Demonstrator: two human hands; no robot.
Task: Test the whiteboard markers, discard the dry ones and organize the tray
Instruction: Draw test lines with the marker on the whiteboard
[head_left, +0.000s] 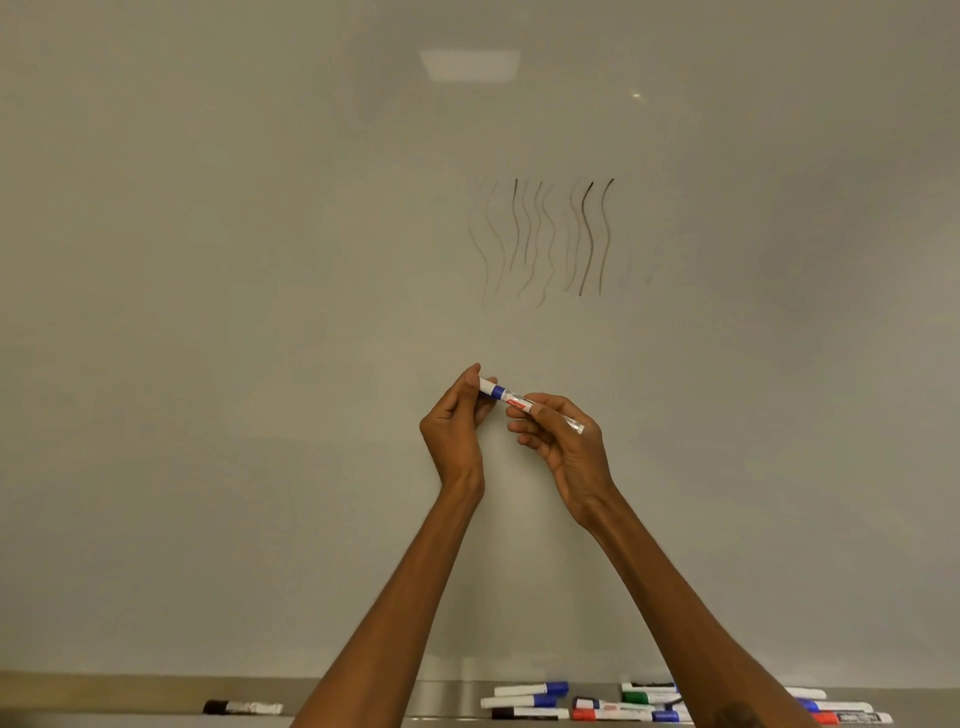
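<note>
A pale whiteboard (260, 260) fills nearly the whole view, and a group of wavy vertical test strokes (545, 239), some dark and several very faint, is seen on it right of centre. Along its lower edge runs a grey tray (130, 691), on which a lone black marker (241, 707) lies to the left and a loose pile of capped markers (524, 701) in blue, green, red and black is spread to the right, partly hidden behind the right forearm. Below the strokes, a blue-banded marker (511, 400) is held between both hands in front of the board. Its long axis is tilted, running from upper left down to lower right. The upper-left end is pinched by the thumb and fingertips of the left hand (457, 421). The barrel nearer the other end is gripped by the curled fingers of the right hand (566, 441), with that end left protruding. Which end bears the cap cannot be told. The coming move is judged to lie along that axis: the hands drawn apart to uncap, or pressed together to cap.
</note>
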